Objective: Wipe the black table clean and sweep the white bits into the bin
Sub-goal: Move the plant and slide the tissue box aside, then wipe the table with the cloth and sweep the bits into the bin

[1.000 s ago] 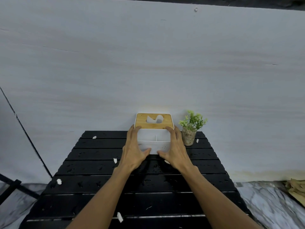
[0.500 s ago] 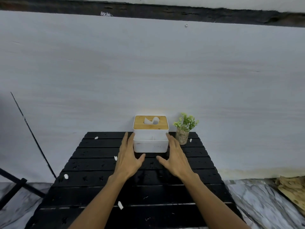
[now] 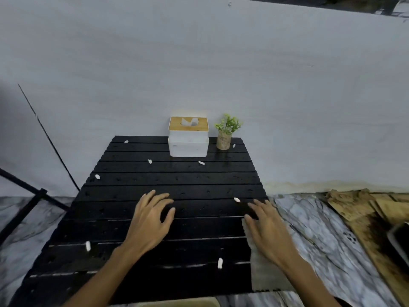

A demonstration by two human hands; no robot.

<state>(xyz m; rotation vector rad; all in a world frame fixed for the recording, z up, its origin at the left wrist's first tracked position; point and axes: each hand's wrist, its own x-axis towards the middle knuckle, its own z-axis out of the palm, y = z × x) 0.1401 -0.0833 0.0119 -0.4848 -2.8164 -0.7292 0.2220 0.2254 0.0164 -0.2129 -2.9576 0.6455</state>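
The black slatted table [image 3: 132, 209] stands against a pale wall [image 3: 199, 63]. At the middle of its far edge sits a white tissue box [image 3: 188, 145] with a wooden lid; a small potted plant [image 3: 224, 138] stands just beside it, toward the far right corner. White bits lie scattered over the slats: one [image 3: 126, 142] near the far left corner, one [image 3: 150, 161] and another [image 3: 201, 162] in front of the box, one [image 3: 97, 176] by the left edge, one [image 3: 237, 199] toward the right edge, one [image 3: 88, 245] near the left edge closer in, and one [image 3: 220, 263] toward the near edge.

The left hand [image 3: 148, 220] is over the middle of the table, fingers spread and curled, holding nothing. The right hand [image 3: 269, 231] lies flat with fingers spread on a grey cloth [image 3: 263, 275] that rests along the right edge near the near right corner; the hand presses it rather than gripping it.

A pale rim [image 3: 177, 302], blurred, shows just below the near edge; I cannot tell whether it is the bin. Marbled floor [image 3: 321, 240] lies to the right.
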